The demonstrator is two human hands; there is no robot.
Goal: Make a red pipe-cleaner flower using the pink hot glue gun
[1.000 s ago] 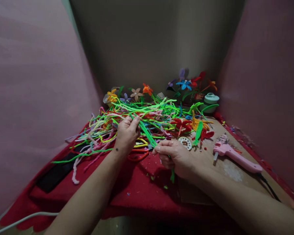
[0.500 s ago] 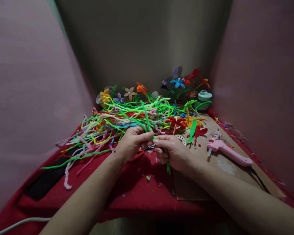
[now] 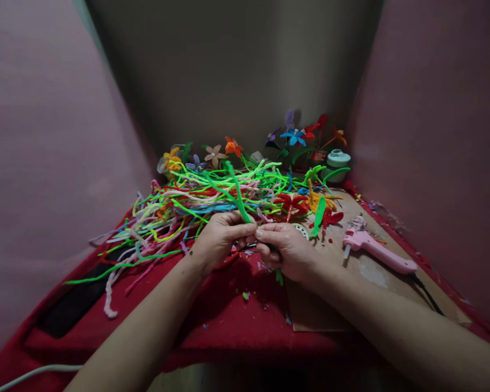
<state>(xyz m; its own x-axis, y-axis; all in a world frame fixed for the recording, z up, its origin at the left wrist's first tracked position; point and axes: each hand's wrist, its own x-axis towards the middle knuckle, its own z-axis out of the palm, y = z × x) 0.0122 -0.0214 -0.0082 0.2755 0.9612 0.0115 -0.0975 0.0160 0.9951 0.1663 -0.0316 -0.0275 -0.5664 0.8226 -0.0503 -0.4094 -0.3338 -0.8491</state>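
Green pipe cleaners (image 3: pixel 238 196) stand up from the fingertips of my left hand (image 3: pixel 218 239), which is closed on them in a pinch. Close against it, my right hand (image 3: pixel 288 250) pinches at their lower end, thumb and forefinger pressed together. A short green tip (image 3: pixel 279 276) shows below the right hand. Something dark lies by the curled right fingers, too hidden to name. Behind both hands spreads a heap of pipe cleaners (image 3: pixel 212 190) in green, pink, red, yellow and blue.
A pink glue gun (image 3: pixel 379 253) rests on a brown board (image 3: pixel 322 316) at the right. Red fuzzy petals (image 3: pixel 289 204) and a green leaf (image 3: pixel 318 216) lie near it. Finished flowers (image 3: pixel 296 137) and a mint jar (image 3: pixel 338 158) stand behind. A black flat object (image 3: pixel 69 299) lies at left.
The upright green strands have tilted slightly left, and their lower part has slipped further between my fingers. Both hands stay together in nearly the same place. The view has shifted slightly.
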